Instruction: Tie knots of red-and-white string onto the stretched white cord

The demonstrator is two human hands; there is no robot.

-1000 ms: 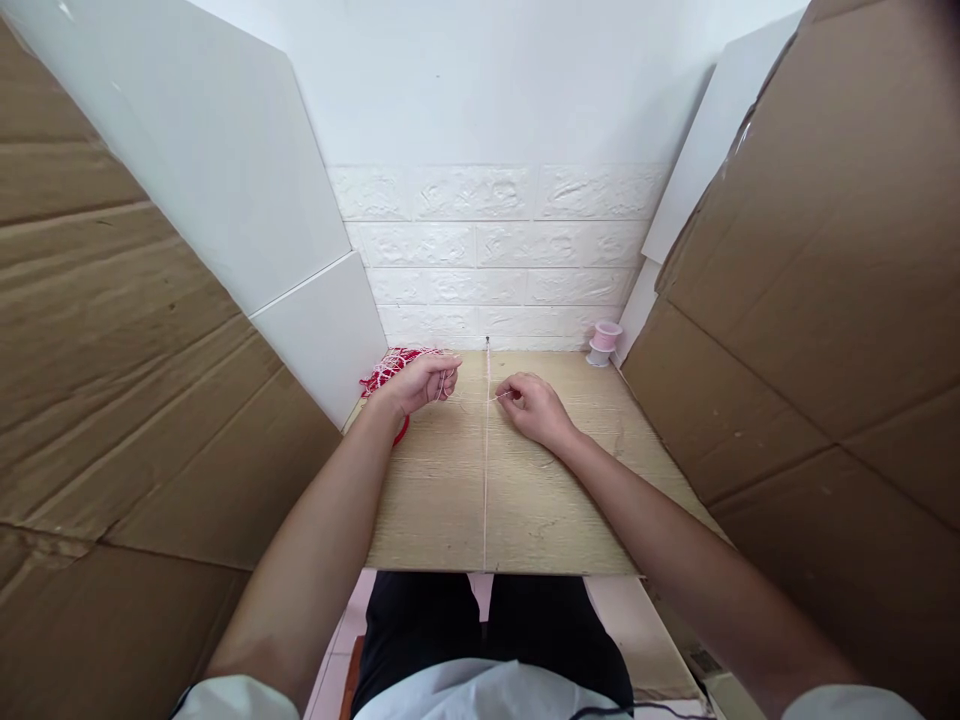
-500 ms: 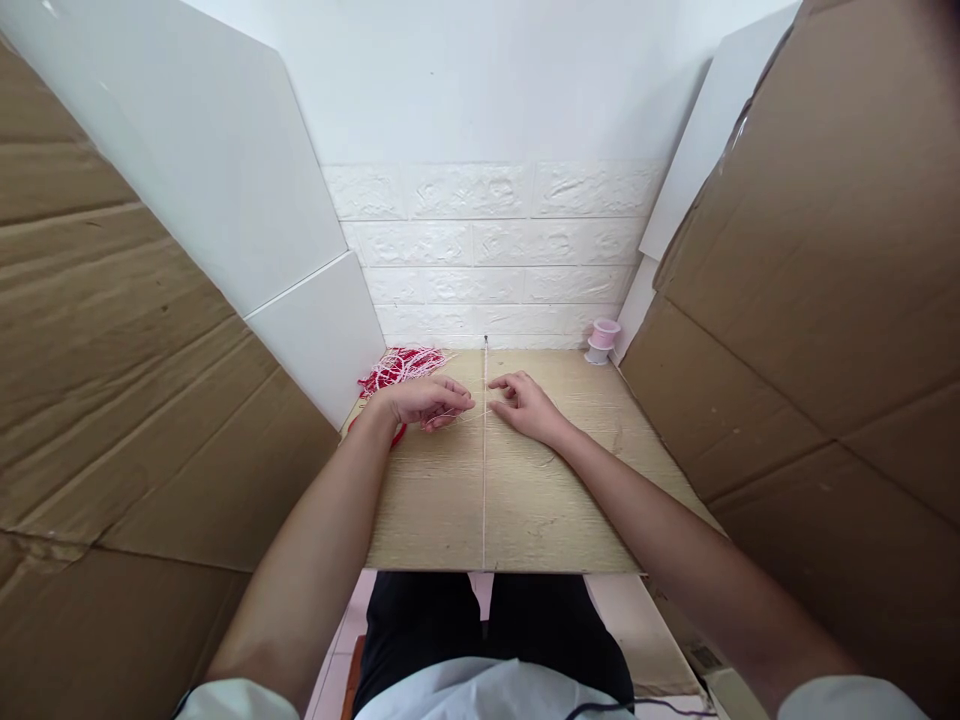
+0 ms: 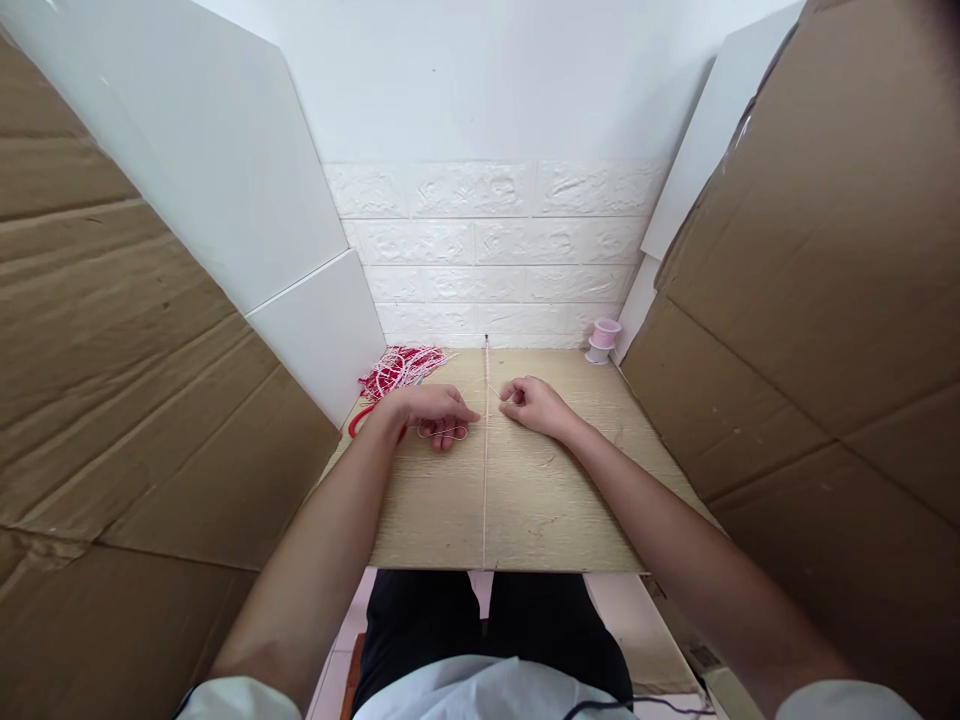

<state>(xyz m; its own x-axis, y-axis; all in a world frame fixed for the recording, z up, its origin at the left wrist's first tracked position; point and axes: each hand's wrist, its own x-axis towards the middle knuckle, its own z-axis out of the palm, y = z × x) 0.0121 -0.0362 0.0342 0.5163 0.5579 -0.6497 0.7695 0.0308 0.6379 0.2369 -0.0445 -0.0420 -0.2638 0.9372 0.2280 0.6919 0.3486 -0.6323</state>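
- Left hand (image 3: 441, 408) is hovering just left of the taut cord (image 3: 485, 480); thumb and forefinger are pinching together near it, the other fingers are curling loosely, and a thin thread (image 3: 465, 432) is looping about them.
- Right hand (image 3: 531, 406) is staying just right of the cord; thumb and forefinger are bending towards each other with a small gap showing. Thread is running near these tips; cannot tell whether they are gripping it.
- Cord itself is stretching straight down the middle of the tabletop (image 3: 570, 520), from the wall end to the near edge.
- Red ring-shaped handle (image 3: 352, 424) is lying left of the cord, partly hidden behind the left wrist.
- Red and white string bundle (image 3: 401, 370) is lying left of the cord's far end.
- Pink spool (image 3: 606, 333) is standing right of the cord's far end, carrying pink thread, and resting on a paler spool (image 3: 598, 354).
- Against a second ago: left hand is sitting nearer the person along the cord, its fingers uncurling more; bundle and spools are keeping their places.
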